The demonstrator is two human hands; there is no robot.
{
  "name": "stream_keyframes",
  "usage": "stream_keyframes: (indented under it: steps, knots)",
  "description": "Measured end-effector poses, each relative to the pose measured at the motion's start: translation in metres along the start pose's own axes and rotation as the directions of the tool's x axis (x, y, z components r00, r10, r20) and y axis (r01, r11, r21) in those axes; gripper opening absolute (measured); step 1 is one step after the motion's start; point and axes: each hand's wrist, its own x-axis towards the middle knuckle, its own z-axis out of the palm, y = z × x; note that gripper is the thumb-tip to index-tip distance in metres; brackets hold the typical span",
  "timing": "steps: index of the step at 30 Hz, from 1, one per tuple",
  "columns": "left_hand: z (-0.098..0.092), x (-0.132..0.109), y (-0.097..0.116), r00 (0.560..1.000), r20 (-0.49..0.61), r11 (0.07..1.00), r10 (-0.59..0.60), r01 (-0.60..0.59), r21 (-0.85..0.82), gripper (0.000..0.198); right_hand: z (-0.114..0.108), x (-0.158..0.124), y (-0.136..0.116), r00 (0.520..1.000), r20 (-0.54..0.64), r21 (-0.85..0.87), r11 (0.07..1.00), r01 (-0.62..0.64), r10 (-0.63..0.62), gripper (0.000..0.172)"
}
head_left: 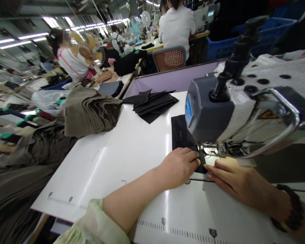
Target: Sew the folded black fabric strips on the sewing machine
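Observation:
A flat black fabric piece [179, 137] with a small stitched rectangle lies under the head of a sewing machine [208, 105], close to its presser foot [209, 150]. My left hand [176, 169] rests on this piece, its curled fingers pressed against the near part by the foot. From the other side, my right hand [240, 178] has its fingers together, with the fingertips gripping the right edge of the same piece. Its thumb is hidden. A dark beaded bracelet circles my right wrist. The needle itself is too small to make out.
Black fabric pieces [152, 103] lie loosely stacked at the back of the white table [112, 159]. Brown-grey fabric [88, 112] is piled at the left, with more hanging below. Behind are a purple partition [167, 76], a chair [169, 58], a blue crate [269, 37] and people at work.

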Motion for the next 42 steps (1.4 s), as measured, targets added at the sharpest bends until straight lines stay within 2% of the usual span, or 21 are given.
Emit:
stream_keyframes:
  steps: [4,13,19,29,37,42]
  knots:
    - [-0.001,-0.003,0.003,0.998,0.049,0.999,0.043,-0.043,-0.014,0.017,-0.001,0.001,-0.001,1.0,-0.005,0.013,1.0,-0.004,0.004,0.026]
    - [0.007,0.004,-0.008,0.999,-0.046,1.0,0.017,-0.017,-0.002,0.02,0.014,-0.004,0.006,0.992,-0.008,-0.057,0.99,-0.129,0.128,0.03]
    - [0.009,0.009,-0.012,0.993,-0.113,0.999,-0.035,0.037,0.019,0.02,0.021,-0.01,0.008,0.979,0.046,-0.092,0.977,-0.194,0.199,0.031]
    - [0.011,0.014,-0.014,0.987,-0.134,0.995,-0.091,0.094,0.015,0.011,0.022,-0.01,0.008,0.977,0.044,-0.112,0.973,-0.203,0.208,0.031]
    - [0.011,0.014,-0.016,0.986,-0.122,0.994,-0.112,0.112,-0.008,0.016,0.017,-0.005,0.005,0.98,0.018,-0.13,0.972,-0.194,0.198,0.031]
    - [0.011,0.014,-0.016,0.987,-0.115,0.994,-0.11,0.111,-0.004,0.018,0.017,-0.005,0.006,0.974,0.01,-0.073,0.972,-0.225,0.227,0.03]
